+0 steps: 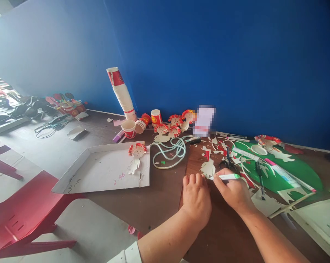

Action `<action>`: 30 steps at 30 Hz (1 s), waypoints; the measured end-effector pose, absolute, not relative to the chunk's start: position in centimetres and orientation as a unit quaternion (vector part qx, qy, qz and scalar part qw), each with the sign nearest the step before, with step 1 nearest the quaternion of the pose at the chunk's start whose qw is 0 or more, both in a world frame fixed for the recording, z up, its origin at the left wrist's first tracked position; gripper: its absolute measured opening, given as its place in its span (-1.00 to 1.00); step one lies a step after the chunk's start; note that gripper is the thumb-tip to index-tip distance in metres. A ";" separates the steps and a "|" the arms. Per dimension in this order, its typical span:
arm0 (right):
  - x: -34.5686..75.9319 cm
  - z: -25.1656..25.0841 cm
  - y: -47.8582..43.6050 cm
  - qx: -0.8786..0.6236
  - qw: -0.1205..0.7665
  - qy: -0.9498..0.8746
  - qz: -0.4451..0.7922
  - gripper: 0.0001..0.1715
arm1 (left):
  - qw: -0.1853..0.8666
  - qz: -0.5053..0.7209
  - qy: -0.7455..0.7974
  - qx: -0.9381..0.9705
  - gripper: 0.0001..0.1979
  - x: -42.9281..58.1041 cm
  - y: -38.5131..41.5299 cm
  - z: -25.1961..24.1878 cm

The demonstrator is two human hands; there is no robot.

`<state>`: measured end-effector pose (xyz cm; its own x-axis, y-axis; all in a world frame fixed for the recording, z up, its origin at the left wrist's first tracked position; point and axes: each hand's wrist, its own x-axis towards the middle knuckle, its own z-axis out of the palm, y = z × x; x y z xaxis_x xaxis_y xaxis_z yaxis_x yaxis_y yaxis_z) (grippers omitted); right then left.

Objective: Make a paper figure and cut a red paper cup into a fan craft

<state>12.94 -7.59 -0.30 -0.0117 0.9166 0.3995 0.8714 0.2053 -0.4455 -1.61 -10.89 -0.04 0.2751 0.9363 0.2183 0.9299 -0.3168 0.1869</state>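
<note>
My right hand point(234, 191) grips a white marker point(224, 177) with a green end, its tip down by a small cream paper cutout point(208, 168). My left hand point(197, 201) lies on the brown table with its fingers curled together over the lower edge of that cutout; the fingertips are hidden. Scissors with black handles point(228, 164) rest just beyond the cutout among red and white paper scraps. To the left, a finished-looking paper figure with a red fringed head point(137, 150) lies in a shallow white cardboard tray point(99, 171).
Against the blue wall lean a tall stack of paper cups point(122, 96) and several fringed figures point(174, 126). A coiled pale cable point(170, 155) lies behind my left hand. On the right, a green sheet point(299, 171) carries markers and scraps. A red chair point(27, 208) stands at left.
</note>
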 end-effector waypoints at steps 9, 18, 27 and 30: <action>12.8 0.0 -7.7 -0.623 0.321 -0.712 0.049 -0.71 | 0.006 0.152 0.584 0.797 -0.72 -1.7 -10.9 0.0; 13.1 0.1 -7.6 -0.631 0.373 -0.679 0.044 -0.71 | 0.007 0.162 0.589 0.792 -0.71 -1.6 -10.9 -0.2; 12.5 -0.4 -7.7 -0.625 0.347 -0.697 0.057 -0.71 | 0.008 0.160 0.590 0.791 -0.73 -1.5 -10.9 -0.2; 12.4 -0.3 -7.6 -0.624 0.341 -0.701 0.058 -0.71 | 0.000 0.159 0.588 0.793 -0.72 -1.5 -10.9 -0.2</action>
